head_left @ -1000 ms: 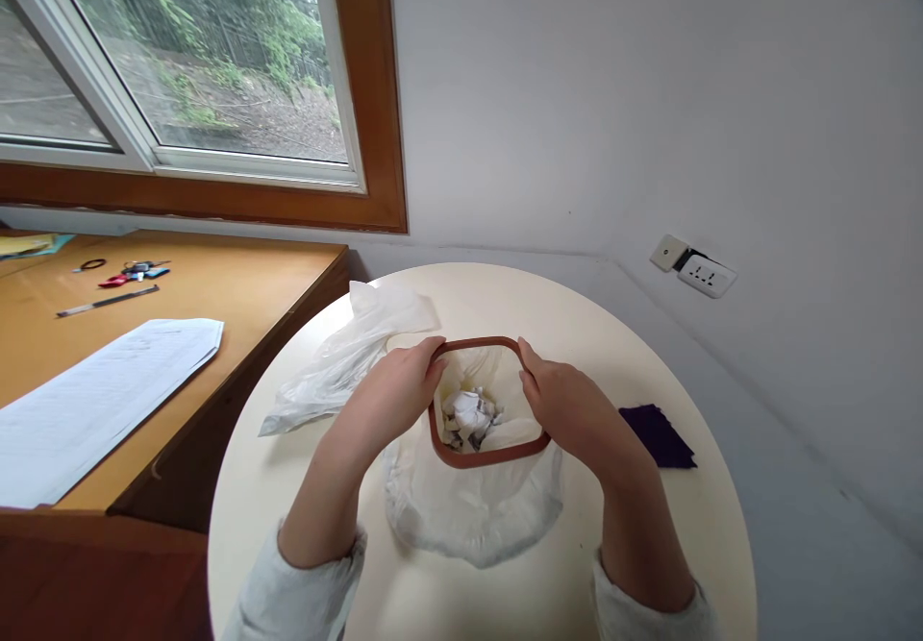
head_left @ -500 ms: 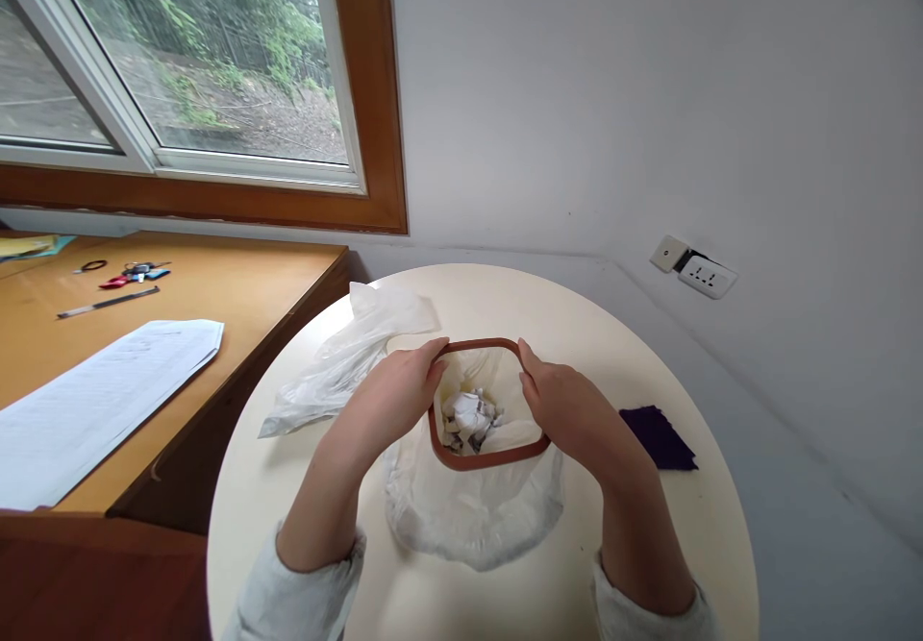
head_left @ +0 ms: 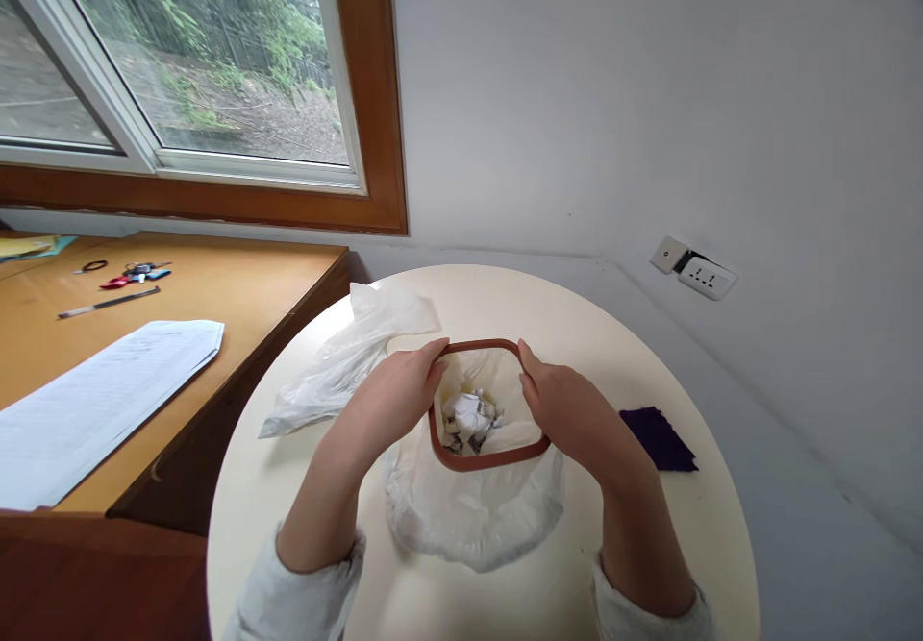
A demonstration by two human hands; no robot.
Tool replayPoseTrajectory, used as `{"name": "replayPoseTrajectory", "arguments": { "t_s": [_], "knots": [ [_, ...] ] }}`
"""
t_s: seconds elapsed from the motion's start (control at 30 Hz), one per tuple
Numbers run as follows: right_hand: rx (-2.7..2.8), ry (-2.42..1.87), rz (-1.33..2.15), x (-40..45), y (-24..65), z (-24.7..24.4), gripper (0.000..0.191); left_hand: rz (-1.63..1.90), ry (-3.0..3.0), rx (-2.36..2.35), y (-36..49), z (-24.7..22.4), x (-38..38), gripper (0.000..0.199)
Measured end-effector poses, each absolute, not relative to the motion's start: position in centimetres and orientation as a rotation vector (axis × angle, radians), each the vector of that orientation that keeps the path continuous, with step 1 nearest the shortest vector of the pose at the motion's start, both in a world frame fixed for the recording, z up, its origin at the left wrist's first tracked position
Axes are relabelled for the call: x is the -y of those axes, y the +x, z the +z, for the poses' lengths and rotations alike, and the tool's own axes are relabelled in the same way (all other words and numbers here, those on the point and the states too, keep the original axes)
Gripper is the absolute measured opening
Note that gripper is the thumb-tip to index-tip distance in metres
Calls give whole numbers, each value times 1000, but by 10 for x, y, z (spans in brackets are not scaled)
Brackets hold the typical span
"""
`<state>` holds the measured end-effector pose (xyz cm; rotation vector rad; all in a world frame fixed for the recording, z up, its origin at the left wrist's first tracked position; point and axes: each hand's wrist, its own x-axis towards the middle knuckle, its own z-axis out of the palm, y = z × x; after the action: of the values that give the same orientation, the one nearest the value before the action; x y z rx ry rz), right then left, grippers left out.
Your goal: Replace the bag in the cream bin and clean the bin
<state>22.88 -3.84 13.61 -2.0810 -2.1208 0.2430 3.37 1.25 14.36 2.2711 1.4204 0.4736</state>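
brown-rimmed bin (head_left: 490, 461) opens upward, long axis near upright, left hand (head_left: 402, 379) and right hand (head_left: 566, 399) gripping opposite sides.

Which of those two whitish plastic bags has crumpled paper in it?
The bag set in the brown rim that the left hand and right hand grip; the crumpled paper shows inside. The loose bag further left shows none.

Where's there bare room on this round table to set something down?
Free: behind the brown rim, toward the wall; behind the dark cloth, right of the right hand; and in front, between the sleeves. Crowded: centre, and left, where a plastic bag lies by the left hand.
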Motion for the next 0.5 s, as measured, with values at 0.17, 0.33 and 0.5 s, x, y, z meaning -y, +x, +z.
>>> {"name": "replayPoseTrajectory", "arguments": {
  "t_s": [0.17,0.33,0.5],
  "knots": [
    [2108,-2074,266,38,230,135,50,468,2264,-1411,33,142,-14,36],
    [2008,-2072,309,31,230,135,48,546,2204,-1356,32,133,-27,39],
    [1930,-2048,345,27,227,135,46,597,2177,-1359,33,125,-35,43]
  ]
}}
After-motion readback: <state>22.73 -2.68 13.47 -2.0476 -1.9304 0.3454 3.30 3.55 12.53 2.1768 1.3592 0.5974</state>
